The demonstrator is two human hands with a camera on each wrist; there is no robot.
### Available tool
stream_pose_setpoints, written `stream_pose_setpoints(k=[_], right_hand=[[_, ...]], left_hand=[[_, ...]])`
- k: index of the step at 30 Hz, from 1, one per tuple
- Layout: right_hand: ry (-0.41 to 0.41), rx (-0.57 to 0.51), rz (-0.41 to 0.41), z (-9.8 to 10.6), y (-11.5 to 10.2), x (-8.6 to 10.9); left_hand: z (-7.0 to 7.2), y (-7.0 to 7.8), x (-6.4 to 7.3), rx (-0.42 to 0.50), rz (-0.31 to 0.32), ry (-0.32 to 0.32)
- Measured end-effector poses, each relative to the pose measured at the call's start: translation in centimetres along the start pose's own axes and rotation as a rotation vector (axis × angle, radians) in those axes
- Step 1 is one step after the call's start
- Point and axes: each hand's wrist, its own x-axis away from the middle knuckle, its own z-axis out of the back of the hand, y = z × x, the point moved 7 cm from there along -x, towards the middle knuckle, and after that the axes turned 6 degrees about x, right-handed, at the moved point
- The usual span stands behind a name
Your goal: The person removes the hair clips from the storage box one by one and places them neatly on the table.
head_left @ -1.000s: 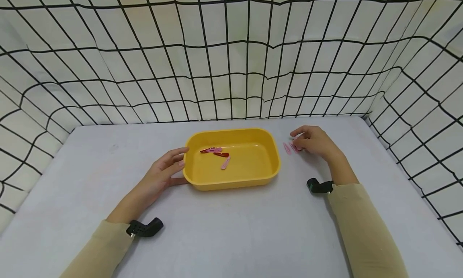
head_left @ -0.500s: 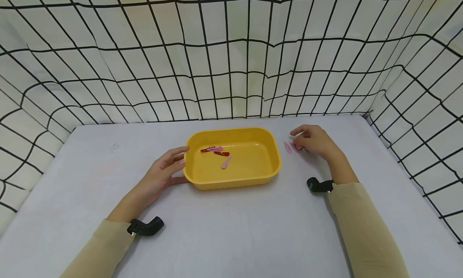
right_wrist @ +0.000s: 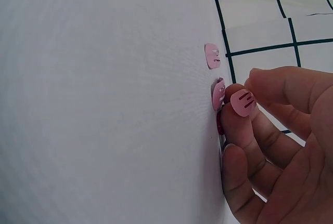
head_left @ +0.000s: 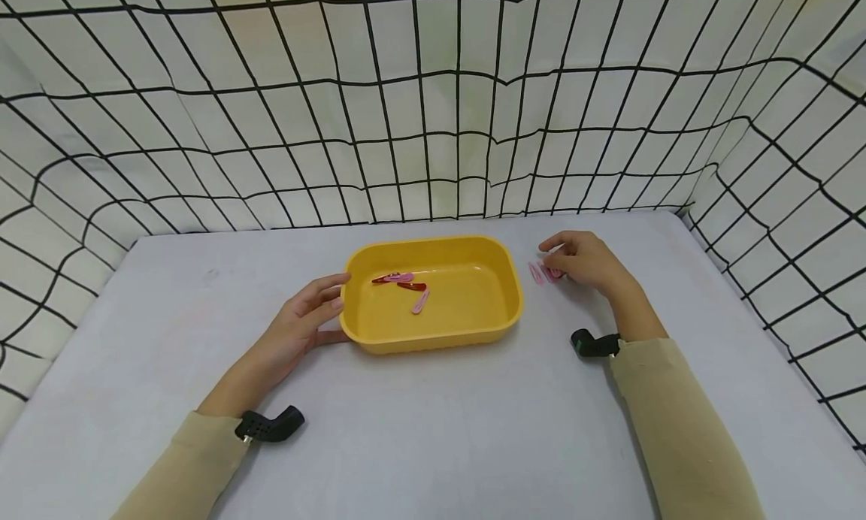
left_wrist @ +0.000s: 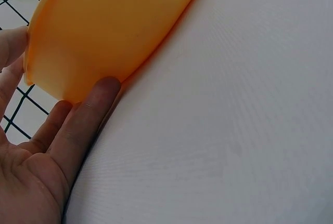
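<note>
A yellow plastic tray (head_left: pixel 467 306) lies on the white table, holding several pink and red snap hair clips (head_left: pixel 420 302) toward its left half. My left hand (head_left: pixel 301 317) rests its extended fingers against the tray's left end; the left wrist view has fingertips at the rim and on the outer wall (left_wrist: pixel 114 21). To the right of the tray, my right hand (head_left: pixel 585 261) is low over a small group of clips. It pinches a pink hair clip (right_wrist: pixel 243 103) at its fingertips. Beside it lie another pink clip (right_wrist: pixel 218 94), a dark red clip partly hidden by the fingers, and a farther pink clip (right_wrist: pixel 212 56).
White cloth with a black grid (head_left: pixel 440 107) rises behind the table and along both sides. The table's white surface (head_left: pixel 433 422) extends in front of the tray. A black wrist camera (head_left: pixel 271 424) sits on the left wrist, and another (head_left: pixel 595 344) on the right.
The head view has shifted slightly. Both hands, the tray and the clips keep nearly the same places relative to each other.
</note>
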Motion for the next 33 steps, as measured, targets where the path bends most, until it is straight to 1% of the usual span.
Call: stream_pose_setpoints(k=[7,15,26,33], right_hand=[[0.0,0.002,-0.004,0.12,-0.07,0.15],[0.032,-0.026,-0.013,0.75,0.13,0.29],[0.008,-0.028,-0.016,0.8,0.4,0.2],[0.011,-0.015,-0.033,0.76,0.52,0.02]], left_hand=[[-0.11,0.02,-0.07,0.009,-0.003,-0.008],[-0.15,0.1,-0.1,0.014,-0.009,-0.012],[0.02,-0.02,-0.02,0.014,-0.003,-0.002],[0.11,-0.02,0.09,0.019,0.0,0.0]])
